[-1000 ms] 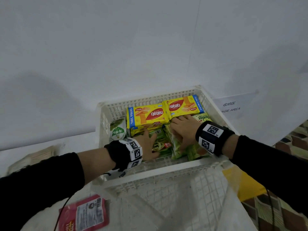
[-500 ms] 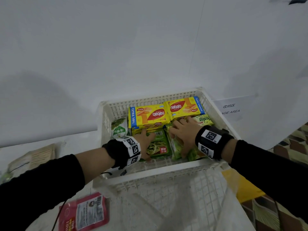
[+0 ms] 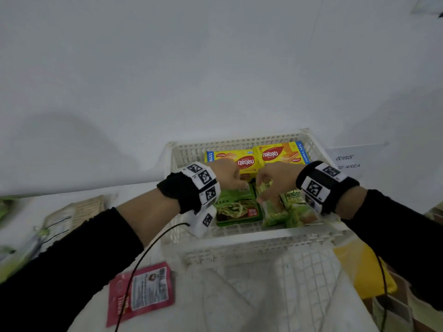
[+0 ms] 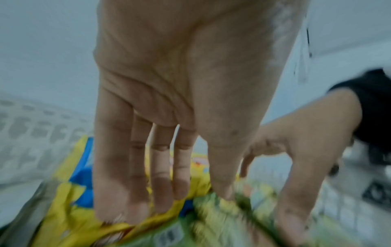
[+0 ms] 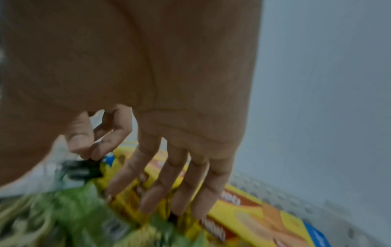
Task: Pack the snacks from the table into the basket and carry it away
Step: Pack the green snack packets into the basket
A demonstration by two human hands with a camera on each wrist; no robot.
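Two hands work inside the white perforated plastic basket (image 3: pixel 242 236), which stands at the far edge of the white surface (image 3: pixel 134 195) against the wall. It looks stiff but light; loaded, it should be lifted by the rims of its two short sides, level, so the packets stay put.

Along its far wall lie two yellow wafer packs with red logos (image 3: pixel 278 155), side by side; these look boxy, firm and crushable, best taken by the long edges. In front of them, by the near wall, lie a flat green noodle-print packet (image 3: pixel 237 207) and several pale green crinkly snack bags (image 3: pixel 292 209), soft, slippery film that should be pinched at a sealed end.

The left hand (image 3: pixel 226 174) hovers above the seam between yellow and green, its grip apart, fingers (image 4: pixel 160 183) straight and pointing down, nothing held. The right hand (image 3: pixel 275 180) is just beside it; its grip looks loose, fingers (image 5: pixel 156 183) extended over the yellow pack. The head view hints at a green bag edge under it, but a pinch cannot be confirmed.

Outside the basket, a red flat pouch with a white label (image 3: pixel 141 291) waits near the surface's front edge, and beige packets (image 3: pixel 72 212) lie toward its left edge, both light and floppy.
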